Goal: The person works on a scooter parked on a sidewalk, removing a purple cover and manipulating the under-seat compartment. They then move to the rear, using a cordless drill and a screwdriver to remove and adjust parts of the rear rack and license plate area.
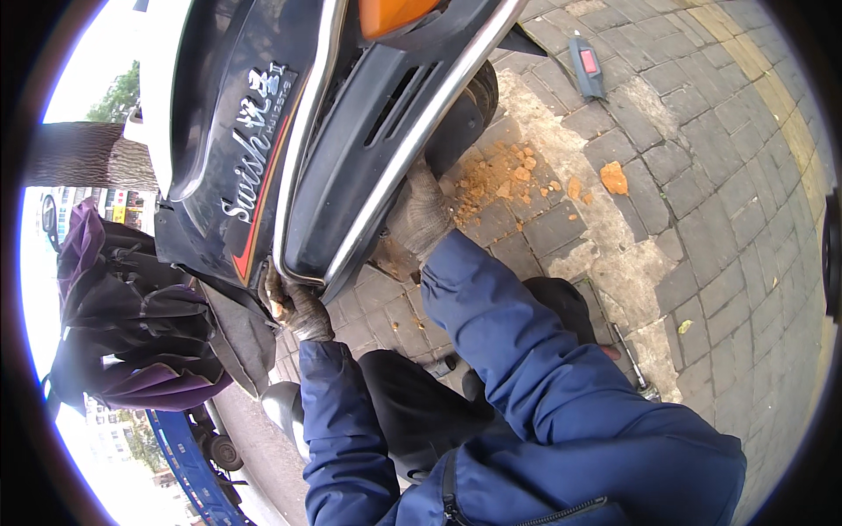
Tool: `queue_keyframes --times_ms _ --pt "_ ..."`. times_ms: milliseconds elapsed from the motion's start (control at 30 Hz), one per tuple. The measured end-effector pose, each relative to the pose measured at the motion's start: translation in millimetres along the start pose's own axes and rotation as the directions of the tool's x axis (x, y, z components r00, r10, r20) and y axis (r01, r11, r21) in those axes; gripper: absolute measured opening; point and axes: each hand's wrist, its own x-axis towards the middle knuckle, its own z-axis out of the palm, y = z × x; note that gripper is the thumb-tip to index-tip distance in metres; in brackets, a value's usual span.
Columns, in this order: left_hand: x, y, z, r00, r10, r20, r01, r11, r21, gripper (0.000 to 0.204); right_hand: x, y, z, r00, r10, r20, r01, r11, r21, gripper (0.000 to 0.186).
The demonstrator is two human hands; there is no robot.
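Note:
A dark motor scooter with chrome side bars and an orange lamp fills the upper middle. My left hand, in a worn, dirty knit glove, is curled round the lower corner of its body panel. The other gloved hand, my right hand, reaches in beneath the outer chrome bar. Its fingers are hidden behind the bodywork, so I cannot see what they touch. Part of a black wheel shows beyond that hand.
Orange-brown dirt clumps lie on the paving. Farther off lies a grey tool with a red patch. A long metal hand tool rests right of my knee. Black and purple cloth hangs at left, near a blue truck.

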Motion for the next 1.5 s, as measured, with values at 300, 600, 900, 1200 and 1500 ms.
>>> queue_keyframes --times_ms 300,600,900,1200,1500 --pt "-4 8 3 0.998 0.053 0.021 -0.053 0.999 0.003 0.040 -4 -6 4 0.995 0.102 0.022 -0.103 0.994 0.040 0.066" --pt "-2 11 -2 0.994 0.089 0.063 -0.093 0.994 0.053 0.031 2 0 -4 0.997 0.070 0.019 -0.070 0.997 0.020 0.066" --pt "0 17 0 0.994 0.081 0.070 -0.091 0.985 0.150 0.030 7 8 -13 0.996 0.086 0.013 -0.086 0.996 0.020 0.062" --pt "-4 13 -2 0.970 0.230 0.083 -0.242 0.949 0.201 0.033 3 6 -4 0.996 0.079 0.044 -0.075 0.992 -0.097 0.075" --pt "-9 18 -5 0.959 0.258 0.117 -0.281 0.919 0.275 0.036 -4 9 16 0.989 0.143 -0.031 -0.146 0.966 -0.214 0.082"
